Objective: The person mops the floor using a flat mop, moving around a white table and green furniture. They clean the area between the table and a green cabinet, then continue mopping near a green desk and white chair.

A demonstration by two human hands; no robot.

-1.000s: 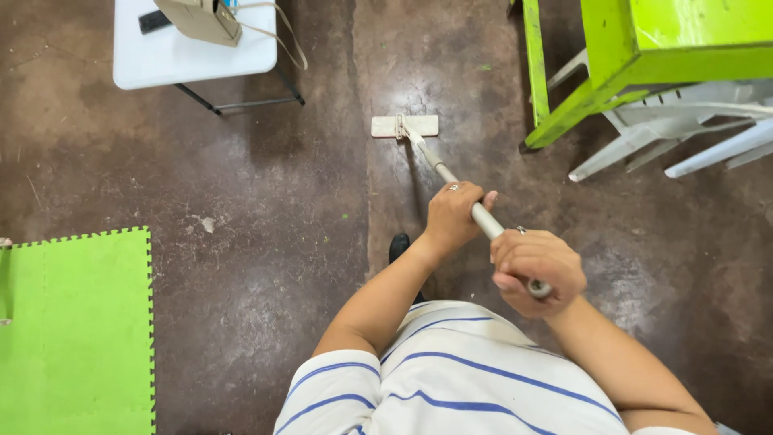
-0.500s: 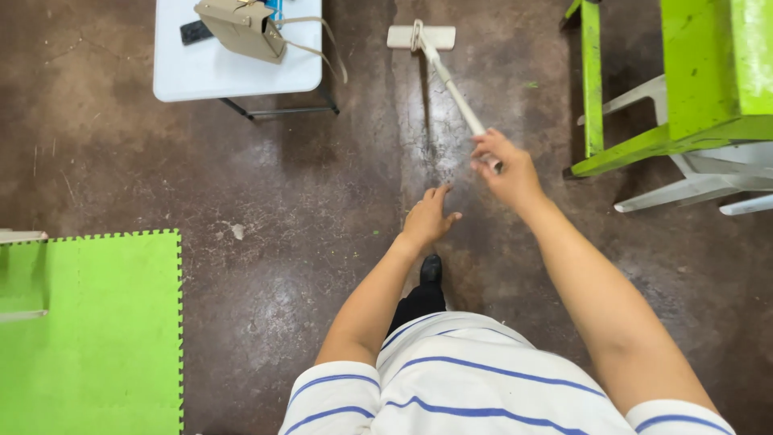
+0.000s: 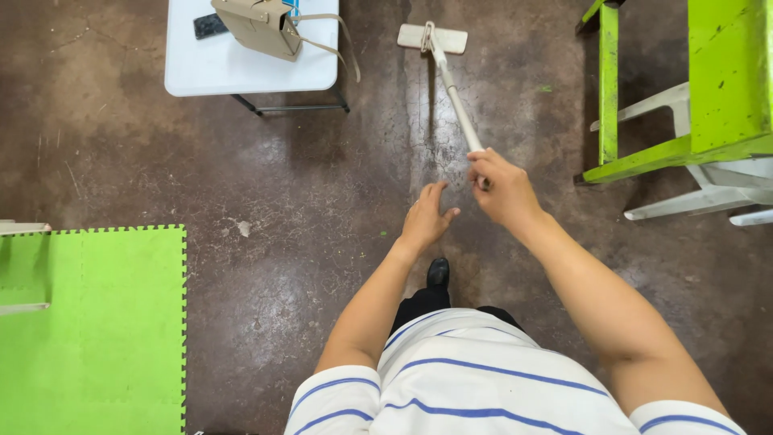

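The mop handle (image 3: 456,101) is gripped at its near end by the right hand (image 3: 501,189), fingers closed around it. The flat mop head (image 3: 432,38) is laid on the dark floor (image 3: 322,201) at the far end, right of the white table (image 3: 241,68). The left hand (image 3: 427,217) is held open, fingers spread, just beside the right hand and clear of the handle.

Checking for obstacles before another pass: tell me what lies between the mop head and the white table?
Only bare dark floor separates the mop head from the white table, as the head view shows.
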